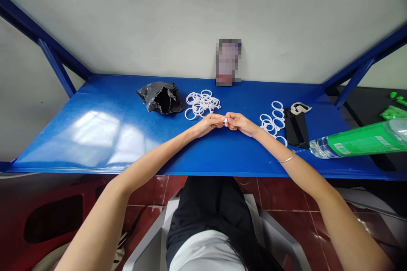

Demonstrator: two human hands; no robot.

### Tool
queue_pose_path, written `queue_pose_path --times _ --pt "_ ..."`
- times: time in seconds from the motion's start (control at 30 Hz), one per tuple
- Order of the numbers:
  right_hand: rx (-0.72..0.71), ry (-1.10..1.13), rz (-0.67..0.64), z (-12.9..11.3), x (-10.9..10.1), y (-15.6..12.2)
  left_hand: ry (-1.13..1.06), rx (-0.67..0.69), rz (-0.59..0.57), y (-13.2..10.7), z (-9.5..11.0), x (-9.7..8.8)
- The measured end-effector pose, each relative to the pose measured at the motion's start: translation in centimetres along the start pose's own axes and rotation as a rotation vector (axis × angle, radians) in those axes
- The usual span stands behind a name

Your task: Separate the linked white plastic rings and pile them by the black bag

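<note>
My left hand (pixel 209 122) and my right hand (pixel 239 121) meet over the middle of the blue table (pixel 104 135). Both pinch one small white ring (pixel 225 121) between their fingertips. Just behind the left hand lies a heap of several white plastic rings (pixel 201 103). To the right of my right hand lie several more white rings (pixel 272 121), spread loosely. A thin silver bangle (pixel 287 159) sits on my right wrist.
A crumpled black plastic bag (pixel 161 97) lies at the back left. A black flat object (pixel 296 128) with a pale curved piece (pixel 300 108) lies at the right. A green-labelled water bottle (pixel 359 139) lies on its side. A blurred card (pixel 228 62) leans on the wall.
</note>
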State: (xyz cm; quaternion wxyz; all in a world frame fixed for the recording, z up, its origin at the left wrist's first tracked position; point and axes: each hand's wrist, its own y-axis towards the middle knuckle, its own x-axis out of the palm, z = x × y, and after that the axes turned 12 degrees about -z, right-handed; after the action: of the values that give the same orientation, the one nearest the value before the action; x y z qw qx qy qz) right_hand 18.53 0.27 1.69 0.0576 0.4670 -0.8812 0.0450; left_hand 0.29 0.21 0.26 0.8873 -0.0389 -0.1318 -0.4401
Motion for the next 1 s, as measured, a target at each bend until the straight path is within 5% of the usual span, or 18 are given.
queue_pose_path --times 1.0 --pt "-0.01 0.116 0.007 -0.01 0.22 -0.34 -0.152 0.046 0.015 -0.12 0.33 0.84"
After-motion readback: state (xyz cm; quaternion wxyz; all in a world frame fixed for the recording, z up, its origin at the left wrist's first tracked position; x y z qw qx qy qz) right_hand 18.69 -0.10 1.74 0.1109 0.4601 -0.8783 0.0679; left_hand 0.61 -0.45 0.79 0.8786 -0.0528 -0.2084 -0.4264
